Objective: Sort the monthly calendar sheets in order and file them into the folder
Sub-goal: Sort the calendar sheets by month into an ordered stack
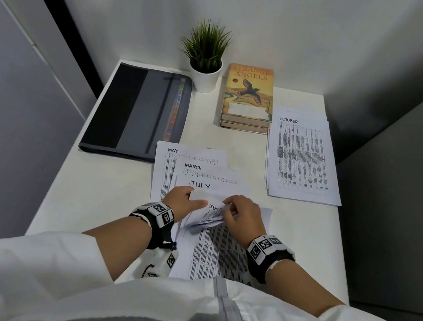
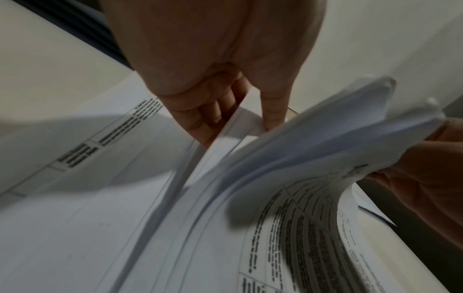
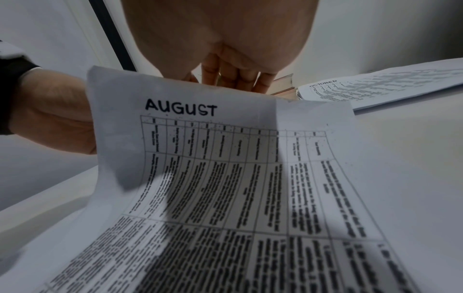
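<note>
Nearest, both hands are working a loose stack of calendar sheets (image 1: 218, 258) lying at the front of the white desk (image 1: 102, 197), white pages printed with dense black grids, their long axis running away from the person and the month titles at the far end. The left hand (image 1: 183, 202) is pinching the raised top edges between thumb and fingers, while the right hand (image 1: 244, 214) is curling round bent-up pages, among them one headed AUGUST (image 3: 225, 158). Just beyond, sheets titled JULY (image 1: 200, 185), MARCH (image 1: 202, 171) and MAY (image 1: 177, 154) are lying fanned and overlapping. Farther right, an OCTOBER pile (image 1: 304, 154) is lying flat, lengthwise too. At the back left, the grey-and-black folder (image 1: 139, 113) is lying closed, beside a potted plant (image 1: 207, 57) and stacked books (image 1: 248, 96).
</note>
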{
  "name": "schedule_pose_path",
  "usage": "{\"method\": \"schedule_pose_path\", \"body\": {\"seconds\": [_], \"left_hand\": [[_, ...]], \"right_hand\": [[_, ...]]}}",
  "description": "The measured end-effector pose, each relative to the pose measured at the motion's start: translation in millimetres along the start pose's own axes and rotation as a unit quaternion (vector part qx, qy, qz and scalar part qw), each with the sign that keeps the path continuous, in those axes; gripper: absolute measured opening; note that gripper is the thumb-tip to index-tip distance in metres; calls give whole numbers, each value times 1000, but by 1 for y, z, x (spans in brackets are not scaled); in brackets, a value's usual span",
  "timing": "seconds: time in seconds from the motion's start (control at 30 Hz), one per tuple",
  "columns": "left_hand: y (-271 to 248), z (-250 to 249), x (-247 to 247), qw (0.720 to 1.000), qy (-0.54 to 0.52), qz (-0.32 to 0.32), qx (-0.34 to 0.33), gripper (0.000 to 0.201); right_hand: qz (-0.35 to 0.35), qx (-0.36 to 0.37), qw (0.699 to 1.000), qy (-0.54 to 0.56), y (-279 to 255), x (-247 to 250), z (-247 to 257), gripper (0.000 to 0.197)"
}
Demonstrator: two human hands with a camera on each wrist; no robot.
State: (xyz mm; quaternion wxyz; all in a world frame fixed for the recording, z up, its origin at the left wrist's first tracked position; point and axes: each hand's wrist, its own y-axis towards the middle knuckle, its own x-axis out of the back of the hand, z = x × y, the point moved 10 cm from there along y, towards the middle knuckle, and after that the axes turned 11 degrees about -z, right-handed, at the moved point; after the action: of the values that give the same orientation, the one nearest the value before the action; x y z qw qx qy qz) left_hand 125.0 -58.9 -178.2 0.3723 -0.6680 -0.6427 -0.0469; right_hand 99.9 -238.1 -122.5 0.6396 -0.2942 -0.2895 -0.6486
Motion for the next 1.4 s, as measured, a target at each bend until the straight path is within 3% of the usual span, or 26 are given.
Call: {"method": "schedule_pose_path", "body": {"seconds": [0.07,0.23,0.43,0.57,0.67,0.73,0.87,0.9,1.0,1.07,1.2,1.4], "left_hand": [[-1,-5,2,1000,3,-3,-9,40],[-3,-13,9,999,35,-15,-39,49],[-2,-14,7,997,43,-7,-58,48],[-4,-7,2,1000,-15,4,-24,19],[-4,-6,1,999,-45,7,-9,25],[-4,-5,5,999,-39,-8,-8,40],[-5,-5,7,1000,9,-11,-24,48],[-4,-5,7,999,12,-9,-28,48],[-3,-4,6,999,6,-8,-30,48],[-1,1,4,1000,-9,-14,-25,43],[-3,5,-1,998,-55,-7,-10,22],[-3,3,4,999,-37,-32,-6,49]], "right_hand": [[-7,6,1000,-14,-1,0,-3,10],[4,14,1000,-11,1,-2,-5,3],[-21,-1,999,28,2,2,-1,19],[-18,-8,999,38,3,-1,-2,21],[-20,13,1000,3,1,-3,-1,22],[-44,22,999,-6,0,2,-2,30],[-37,16,999,-1,2,5,-2,59],[-34,9,999,3,4,5,-3,59],[-42,-8,999,16,5,3,-7,28],[-34,-21,999,28,3,0,-9,18],[-13,1,1000,13,4,-4,-7,19],[-39,21,999,-5,-1,5,-5,33]]}}
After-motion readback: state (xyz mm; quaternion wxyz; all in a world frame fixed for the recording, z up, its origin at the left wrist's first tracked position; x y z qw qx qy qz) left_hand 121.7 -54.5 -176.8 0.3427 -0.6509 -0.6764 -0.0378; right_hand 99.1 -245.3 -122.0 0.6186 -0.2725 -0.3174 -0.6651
